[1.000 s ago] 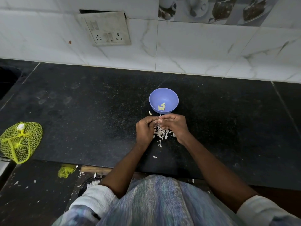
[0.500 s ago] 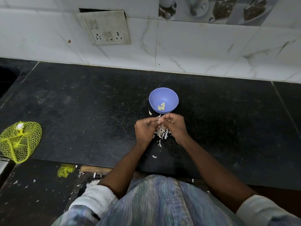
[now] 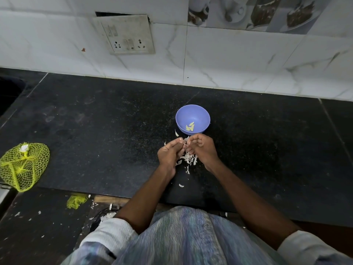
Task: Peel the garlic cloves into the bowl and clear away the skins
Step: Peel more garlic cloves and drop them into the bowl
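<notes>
While left hand (image 3: pixel 170 155) and right hand (image 3: pixel 203 148) pinch garlic clove (image 3: pixel 185 142) at bowl's (image 3: pixel 182 119) 6 o'clock: slippery clove may drop into skins (image 3: pixel 188 159), causing mix-up.

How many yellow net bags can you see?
2: a big yellow net bag at the counter's left edge, and a small yellow net scrap lower down below it. More may be hidden.

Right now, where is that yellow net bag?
In the head view the yellow net bag lies at the far left edge of the black counter, well away from the purple bowl and both hands.
</notes>
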